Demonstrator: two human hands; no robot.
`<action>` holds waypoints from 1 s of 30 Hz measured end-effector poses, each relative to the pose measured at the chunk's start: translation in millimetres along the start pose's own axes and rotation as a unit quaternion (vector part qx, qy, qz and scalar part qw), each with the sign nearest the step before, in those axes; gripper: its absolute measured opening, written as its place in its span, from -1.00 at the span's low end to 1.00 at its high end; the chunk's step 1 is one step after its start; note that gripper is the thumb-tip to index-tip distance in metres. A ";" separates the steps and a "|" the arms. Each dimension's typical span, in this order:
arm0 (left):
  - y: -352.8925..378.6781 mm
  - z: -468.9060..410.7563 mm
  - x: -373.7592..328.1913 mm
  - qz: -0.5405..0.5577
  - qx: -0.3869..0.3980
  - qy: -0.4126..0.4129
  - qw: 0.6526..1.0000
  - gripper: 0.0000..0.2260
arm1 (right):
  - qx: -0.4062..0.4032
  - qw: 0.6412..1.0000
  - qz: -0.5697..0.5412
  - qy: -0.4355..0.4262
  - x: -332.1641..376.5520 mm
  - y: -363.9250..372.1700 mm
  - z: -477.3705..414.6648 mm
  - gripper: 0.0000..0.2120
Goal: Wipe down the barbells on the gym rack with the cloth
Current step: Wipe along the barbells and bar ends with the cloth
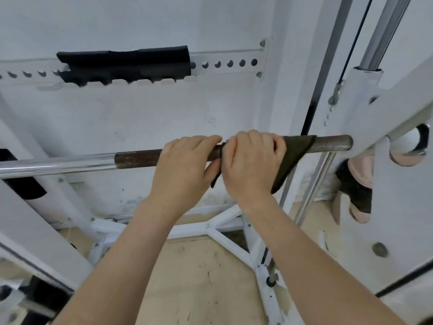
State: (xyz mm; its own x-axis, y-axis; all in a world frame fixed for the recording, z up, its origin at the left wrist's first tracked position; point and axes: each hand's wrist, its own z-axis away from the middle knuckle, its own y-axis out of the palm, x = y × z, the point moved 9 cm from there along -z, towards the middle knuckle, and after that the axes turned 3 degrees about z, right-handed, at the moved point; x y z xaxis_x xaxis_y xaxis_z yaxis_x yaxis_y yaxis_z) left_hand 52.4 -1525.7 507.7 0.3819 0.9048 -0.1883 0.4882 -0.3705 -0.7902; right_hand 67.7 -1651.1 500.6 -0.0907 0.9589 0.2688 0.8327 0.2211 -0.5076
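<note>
A barbell (138, 158) runs level across the view, chrome on the left and rusty brown knurling toward the right, ending at the white rack (365, 109). A dark olive cloth (294, 156) is draped over the knurled part and hangs down in a point. My right hand (251, 164) is closed over the bar with the cloth under its fingers. Just to its left, my left hand (185, 170) wraps around the bare knurled bar, touching the cloth's left edge.
White rack uprights and a chrome guide rod (314, 186) stand close on the right. A perforated white crossbar with a black pad (126, 62) runs along the wall above. White base struts (225, 238) cross the wooden floor (192, 277) below.
</note>
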 end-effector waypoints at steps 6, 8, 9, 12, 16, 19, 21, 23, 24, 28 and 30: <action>-39.6 33.4 43.8 -0.005 -0.061 -0.005 0.998 -0.63 | 0.070 0.955 0.043 -0.285 32.8 7.3 5.0 -0.60; -58.1 51.7 81.5 -0.025 -0.087 -0.025 0.996 -0.62 | 0.104 0.965 0.071 -0.231 17.5 7.1 -2.4 -0.57; -66.9 60.4 100.4 -0.028 -0.098 -0.037 0.994 -0.63 | 0.100 0.981 0.068 -0.153 19.3 4.3 -2.9 -0.57; -86.5 79.2 134.5 -0.036 -0.110 -0.030 0.993 -0.61 | 0.077 0.995 0.034 -0.057 89.0 7.7 18.3 -0.60; -105.5 84.0 160.3 -0.004 -0.094 -0.057 0.994 -0.69 | 0.095 0.985 -0.005 -0.141 220.4 22.1 60.0 -0.62; -113.5 82.8 178.5 0.027 -0.086 -0.065 0.994 -0.67 | 0.124 0.965 -0.021 -0.229 252.6 22.6 73.9 -0.63; -112.1 80.5 172.6 0.029 -0.062 -0.015 0.998 -0.62 | 0.138 0.945 -0.002 -0.297 224.5 19.1 71.3 -0.59; -111.9 80.1 159.1 0.014 -0.067 0.036 0.997 -0.68 | 0.150 0.947 0.041 -0.280 177.5 15.5 59.6 -0.54; -111.6 80.0 152.3 0.007 -0.070 0.050 0.996 -0.72 | 0.161 0.955 0.054 -0.243 160.3 13.5 54.7 -0.54; -109.5 71.7 142.2 -0.034 -0.079 0.062 0.994 -0.88 | 0.166 0.974 0.047 -0.148 184.3 16.4 57.4 -0.65; -112.9 71.4 156.0 -0.037 -0.098 0.035 0.994 -0.89 | 0.165 0.969 0.019 -0.185 229.1 23.8 64.4 -0.76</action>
State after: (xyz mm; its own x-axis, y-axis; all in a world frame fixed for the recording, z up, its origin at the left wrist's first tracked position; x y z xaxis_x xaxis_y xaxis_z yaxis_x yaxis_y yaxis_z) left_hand 0.8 -1327.7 525.9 0.3895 0.9169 -0.0872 0.6577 -0.3432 -0.6705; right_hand 31.6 -1414.7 497.4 -0.3035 0.9522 -0.0362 0.6248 0.1701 -0.7620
